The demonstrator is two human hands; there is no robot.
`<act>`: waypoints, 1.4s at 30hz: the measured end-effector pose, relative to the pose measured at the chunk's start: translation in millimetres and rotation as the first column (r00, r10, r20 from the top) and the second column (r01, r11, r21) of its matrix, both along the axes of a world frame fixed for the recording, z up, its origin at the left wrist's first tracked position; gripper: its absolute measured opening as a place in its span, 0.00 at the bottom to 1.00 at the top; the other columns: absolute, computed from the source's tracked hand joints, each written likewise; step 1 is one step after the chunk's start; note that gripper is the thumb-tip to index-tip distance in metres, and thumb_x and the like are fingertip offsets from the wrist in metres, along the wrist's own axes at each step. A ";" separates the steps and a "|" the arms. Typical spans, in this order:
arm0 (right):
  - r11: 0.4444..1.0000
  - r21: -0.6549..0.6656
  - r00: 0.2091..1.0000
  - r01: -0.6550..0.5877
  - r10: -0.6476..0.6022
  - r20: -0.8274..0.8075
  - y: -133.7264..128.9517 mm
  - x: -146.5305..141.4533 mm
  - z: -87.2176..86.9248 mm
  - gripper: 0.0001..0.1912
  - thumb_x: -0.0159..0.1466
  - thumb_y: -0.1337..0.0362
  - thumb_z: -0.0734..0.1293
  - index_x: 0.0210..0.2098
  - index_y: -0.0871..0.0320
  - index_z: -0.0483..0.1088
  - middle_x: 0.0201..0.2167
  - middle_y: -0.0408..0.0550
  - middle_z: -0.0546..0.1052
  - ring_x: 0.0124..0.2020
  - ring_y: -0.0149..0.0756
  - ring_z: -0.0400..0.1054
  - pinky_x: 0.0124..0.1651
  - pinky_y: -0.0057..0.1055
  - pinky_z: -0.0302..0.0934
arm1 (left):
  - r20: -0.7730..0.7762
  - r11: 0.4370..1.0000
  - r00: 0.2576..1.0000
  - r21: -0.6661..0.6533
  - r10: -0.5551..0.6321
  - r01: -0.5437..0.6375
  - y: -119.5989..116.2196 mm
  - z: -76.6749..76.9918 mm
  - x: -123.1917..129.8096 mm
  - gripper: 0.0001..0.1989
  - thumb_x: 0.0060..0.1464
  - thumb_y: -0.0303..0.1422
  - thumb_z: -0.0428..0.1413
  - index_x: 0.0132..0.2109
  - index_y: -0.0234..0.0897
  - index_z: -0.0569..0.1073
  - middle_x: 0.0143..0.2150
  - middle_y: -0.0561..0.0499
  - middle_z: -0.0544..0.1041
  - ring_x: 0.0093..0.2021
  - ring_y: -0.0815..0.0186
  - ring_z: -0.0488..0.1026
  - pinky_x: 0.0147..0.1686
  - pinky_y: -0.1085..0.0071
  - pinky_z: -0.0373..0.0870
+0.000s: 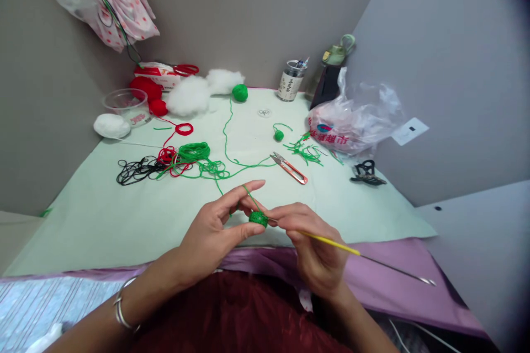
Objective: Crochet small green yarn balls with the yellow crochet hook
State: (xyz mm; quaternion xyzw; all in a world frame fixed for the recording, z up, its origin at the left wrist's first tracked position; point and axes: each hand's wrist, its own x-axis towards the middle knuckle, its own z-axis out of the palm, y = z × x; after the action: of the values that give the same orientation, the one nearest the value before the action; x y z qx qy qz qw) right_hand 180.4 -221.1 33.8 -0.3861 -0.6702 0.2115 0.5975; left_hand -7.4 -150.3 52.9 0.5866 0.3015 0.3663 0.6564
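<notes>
My left hand [219, 226] pinches a small green crocheted piece [258, 219] between thumb and fingers, above the table's front edge. Green yarn [250, 197] runs from the piece up over the raised index finger of that hand. My right hand [314, 242] grips a crochet hook with a yellow handle [331, 241]; its thin front end meets the right side of the green piece. The hook's long metal rear end points down to the right. A silver bangle [119, 304] is on my left wrist.
Orange-handled snips [290, 169] lie beyond my hands. Tangled green yarn [194, 153], black yarn [138, 170] and green scraps [307, 150] lie on the pale cloth [124, 220]. White stuffing [189, 96], a pen jar [291, 84] and a plastic bag [351, 121] stand farther back.
</notes>
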 end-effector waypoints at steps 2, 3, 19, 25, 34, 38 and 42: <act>0.998 0.045 0.999 0.042 -0.041 -0.019 -0.6 -4.8 -4.1 0.18 0.73 0.74 0.63 0.54 0.49 0.77 0.48 0.48 0.84 0.47 0.36 0.79 0.46 0.36 0.75 | 0.040 0.998 0.999 -0.067 0.004 -0.002 -0.5 0.4 1.9 0.30 0.53 0.29 0.70 0.63 0.44 0.77 0.40 0.53 0.82 0.46 0.64 0.79 0.56 0.65 0.70; 0.995 0.075 0.997 0.070 -0.068 -0.032 -1.0 -7.4 -6.8 0.18 0.73 0.74 0.62 0.54 0.49 0.77 0.48 0.49 0.84 0.46 0.37 0.79 0.44 0.36 0.75 | 0.063 0.995 0.998 -0.100 0.007 0.000 -1.0 0.2 3.1 0.30 0.52 0.29 0.71 0.62 0.44 0.78 0.39 0.54 0.82 0.45 0.64 0.79 0.54 0.66 0.71; 0.944 0.220 0.962 0.246 -0.265 0.061 11.2 -18.6 -9.1 0.14 0.73 0.70 0.64 0.51 0.50 0.78 0.43 0.49 0.85 0.42 0.38 0.79 0.40 0.36 0.77 | 0.142 0.984 0.982 -0.150 0.122 -0.100 -4.8 -3.5 8.0 0.28 0.54 0.31 0.71 0.62 0.46 0.78 0.40 0.54 0.81 0.44 0.67 0.77 0.51 0.71 0.72; 0.815 0.509 0.809 0.276 -0.483 0.334 5.9 -16.8 -24.3 0.22 0.68 0.76 0.69 0.60 0.57 0.75 0.47 0.54 0.81 0.49 0.42 0.75 0.46 0.37 0.77 | 0.174 0.969 0.974 -0.225 0.145 -0.104 -12.6 -9.0 14.5 0.27 0.54 0.33 0.71 0.61 0.45 0.78 0.40 0.53 0.81 0.44 0.67 0.78 0.51 0.71 0.72; 0.925 0.281 0.960 0.257 -0.277 0.036 16.3 -20.1 -25.5 0.22 0.71 0.72 0.67 0.57 0.42 0.77 0.46 0.48 0.83 0.43 0.39 0.79 0.40 0.37 0.77 | 0.296 0.851 0.955 -0.500 -0.007 0.162 -0.2 -0.4 7.6 0.30 0.49 0.33 0.73 0.60 0.44 0.80 0.39 0.52 0.78 0.40 0.69 0.73 0.45 0.73 0.69; 0.970 0.140 0.977 0.200 -0.186 -0.102 12.9 -19.5 -15.8 0.19 0.72 0.72 0.66 0.53 0.43 0.80 0.45 0.47 0.84 0.41 0.37 0.80 0.38 0.34 0.77 | 0.290 0.830 0.957 -0.530 -0.011 0.170 1.8 -0.8 5.9 0.32 0.46 0.32 0.75 0.60 0.43 0.80 0.42 0.51 0.77 0.42 0.68 0.72 0.47 0.73 0.67; 0.949 0.203 0.955 0.239 -0.268 0.128 7.5 -14.5 -17.9 0.23 0.69 0.73 0.68 0.58 0.43 0.77 0.46 0.48 0.84 0.44 0.38 0.80 0.41 0.35 0.77 | 0.261 0.893 0.960 -0.449 0.102 0.027 -4.7 -5.9 12.3 0.32 0.44 0.28 0.75 0.58 0.47 0.81 0.38 0.55 0.75 0.41 0.69 0.72 0.46 0.74 0.67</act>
State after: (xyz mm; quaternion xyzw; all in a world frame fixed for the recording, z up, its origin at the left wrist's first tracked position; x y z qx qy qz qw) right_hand 165.9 -213.7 15.9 -0.4272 -0.6757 0.0390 0.5995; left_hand 4.9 -155.0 47.0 0.3565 0.2938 0.3784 0.8022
